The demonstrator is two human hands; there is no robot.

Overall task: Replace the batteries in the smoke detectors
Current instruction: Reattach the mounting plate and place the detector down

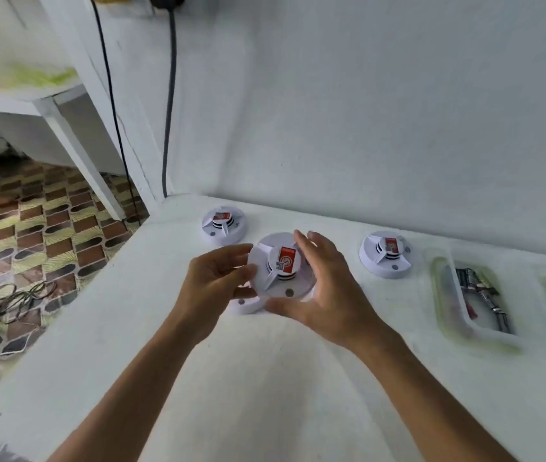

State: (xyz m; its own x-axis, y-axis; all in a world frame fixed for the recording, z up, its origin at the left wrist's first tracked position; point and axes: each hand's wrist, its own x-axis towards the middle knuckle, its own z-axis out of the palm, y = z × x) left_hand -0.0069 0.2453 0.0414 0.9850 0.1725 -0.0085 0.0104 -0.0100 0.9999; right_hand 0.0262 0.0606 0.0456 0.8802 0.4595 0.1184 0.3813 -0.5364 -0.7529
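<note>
Nearest the camera, two bare forearms reached out over the white table (pixel 265 378). The left hand (pixel 213 281) gripped the left rim of the middle smoke detector (pixel 281 268), fingers curled around its edge. The right hand (pixel 326 288) cupped the opposite side with spread fingers, thumb under the front rim; whether it truly clamped was hard to tell. The detector sat tilted, lifted off a white base plate (pixel 245 305) beneath (apparently its mount). It looked light, rigid and smooth, so the rim seemed the safest hold, away from the raised central sensor. Further right lay a clear tray (pixel 445 315) of batteries (pixel 485 295). Beyond stood the right detector (pixel 385 254) and the far detector (pixel 224 225) near the wall.
</note>
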